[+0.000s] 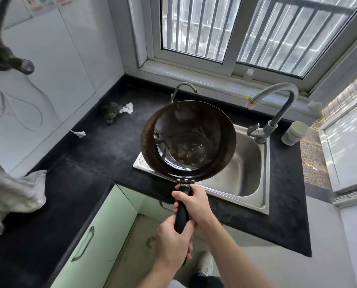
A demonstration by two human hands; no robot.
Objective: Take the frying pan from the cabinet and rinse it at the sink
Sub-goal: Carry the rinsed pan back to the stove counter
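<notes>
A dark round frying pan (188, 140) hangs tilted above the left part of the steel sink (250, 175), its bowl facing me with brownish residue at the bottom. Both hands grip its black handle. My right hand (194, 202) holds it near the pan's rivets. My left hand (173, 244) holds the lower end. A grey curved faucet (277, 113) stands behind the sink to the right, its spout past the pan's right rim. No water is visible running.
Black counter (103, 148) carries a dark scourer (111, 112), white paper scraps and a grey cloth (13, 190) at left. A white cup (295, 133) stands right of the faucet. Pale green cabinet fronts (94, 231) sit below; a barred window is behind.
</notes>
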